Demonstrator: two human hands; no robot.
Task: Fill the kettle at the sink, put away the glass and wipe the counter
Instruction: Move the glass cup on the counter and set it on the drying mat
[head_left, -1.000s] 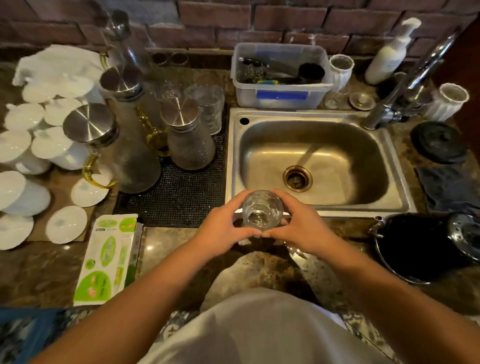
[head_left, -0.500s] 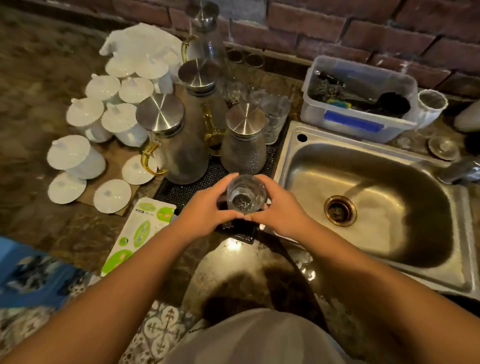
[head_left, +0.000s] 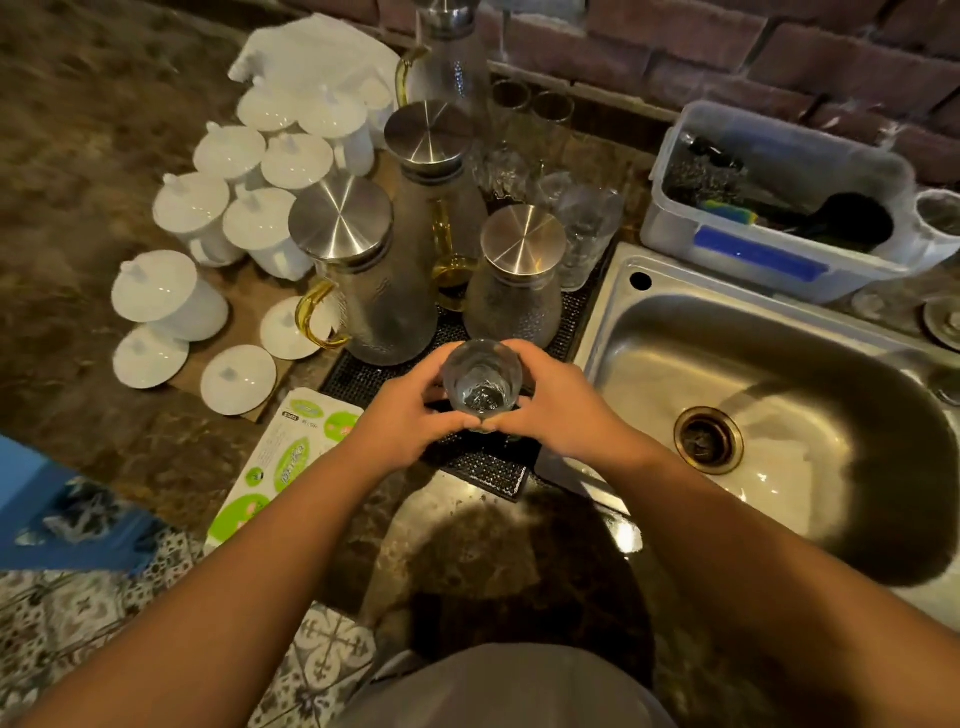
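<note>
While both hands clasp it | left hand (head_left: 402, 410) and right hand (head_left: 558, 410) grasping glass (head_left: 481, 378) | above black mat (head_left: 483, 457) | sink (head_left: 618, 332) at 3 o'clock

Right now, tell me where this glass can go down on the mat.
The glass, held in the left hand and right hand, is over the mat's bare near end. Further back is crowded: three steel-lidded jugs and other glasses.
</note>
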